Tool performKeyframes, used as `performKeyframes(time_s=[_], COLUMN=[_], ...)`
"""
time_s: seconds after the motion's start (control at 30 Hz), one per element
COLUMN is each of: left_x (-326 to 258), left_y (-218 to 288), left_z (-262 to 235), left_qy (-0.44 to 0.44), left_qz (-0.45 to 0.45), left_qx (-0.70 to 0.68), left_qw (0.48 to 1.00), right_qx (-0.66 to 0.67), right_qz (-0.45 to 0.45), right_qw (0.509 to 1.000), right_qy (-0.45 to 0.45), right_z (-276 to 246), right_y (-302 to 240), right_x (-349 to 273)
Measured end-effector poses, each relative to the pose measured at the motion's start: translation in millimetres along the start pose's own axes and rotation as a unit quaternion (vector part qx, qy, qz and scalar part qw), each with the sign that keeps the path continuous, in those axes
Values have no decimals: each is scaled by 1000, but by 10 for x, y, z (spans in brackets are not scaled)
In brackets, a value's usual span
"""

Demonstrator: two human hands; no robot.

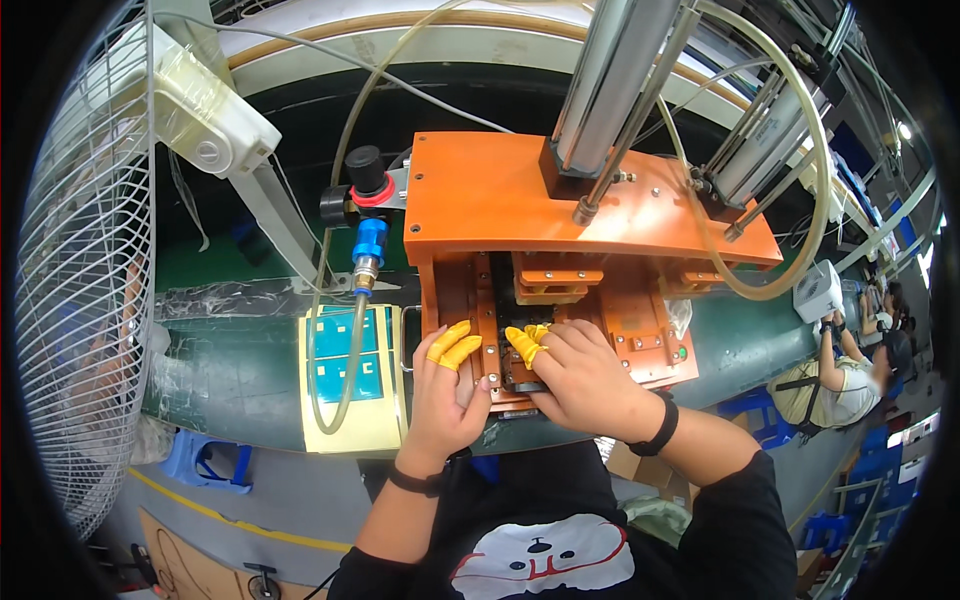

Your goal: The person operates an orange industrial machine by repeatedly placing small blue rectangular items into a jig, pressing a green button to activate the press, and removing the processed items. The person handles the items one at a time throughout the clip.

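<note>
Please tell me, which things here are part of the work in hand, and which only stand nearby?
In use:
left hand
right hand
dark part
orange press fixture

Nearby only:
white fan
yellow sheet with teal squares
blue stool

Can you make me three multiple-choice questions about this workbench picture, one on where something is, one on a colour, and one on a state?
1. Where is the blue fitting?
A. Left of the orange press fixture
B. On the fan guard
C. In the right hand

2. What colour are the finger cots on the fingertips?
A. Green
B. Yellow
C. White

3. What is the left hand doing?
A. Gripping the hose
B. Hanging off the bench
C. Resting on the fixture's lower plate, holding nothing visible

Answers: 1 A, the fitting sits beside the fixture's left edge. 2 B, yellow caps cover fingertips on the left hand and the right hand. 3 C, its fingers lie spread on the plate.
</note>
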State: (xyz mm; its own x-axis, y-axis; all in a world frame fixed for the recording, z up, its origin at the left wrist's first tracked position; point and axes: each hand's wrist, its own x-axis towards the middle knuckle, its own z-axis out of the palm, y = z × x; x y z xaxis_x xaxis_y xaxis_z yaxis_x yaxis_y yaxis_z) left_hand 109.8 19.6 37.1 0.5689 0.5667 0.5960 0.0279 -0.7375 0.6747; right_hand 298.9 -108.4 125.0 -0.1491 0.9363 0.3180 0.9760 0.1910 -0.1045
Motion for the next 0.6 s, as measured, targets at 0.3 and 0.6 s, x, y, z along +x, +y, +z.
performKeyframes(time_s=[0.3,0.6], left_x=[-88,-434], left_y=[11,-125], left_z=[-69,-306], left_qy=[32,-49], left_qz=[-27,5], left_qx=[-31,114], left_qw=[999,992], right_qx=[13,286], right_qz=[3,-141], right_qw=[1000,940], right_qy=[-21,121], right_z=[-73,270], right_y=[6,-642], right_x=[-1,-515])
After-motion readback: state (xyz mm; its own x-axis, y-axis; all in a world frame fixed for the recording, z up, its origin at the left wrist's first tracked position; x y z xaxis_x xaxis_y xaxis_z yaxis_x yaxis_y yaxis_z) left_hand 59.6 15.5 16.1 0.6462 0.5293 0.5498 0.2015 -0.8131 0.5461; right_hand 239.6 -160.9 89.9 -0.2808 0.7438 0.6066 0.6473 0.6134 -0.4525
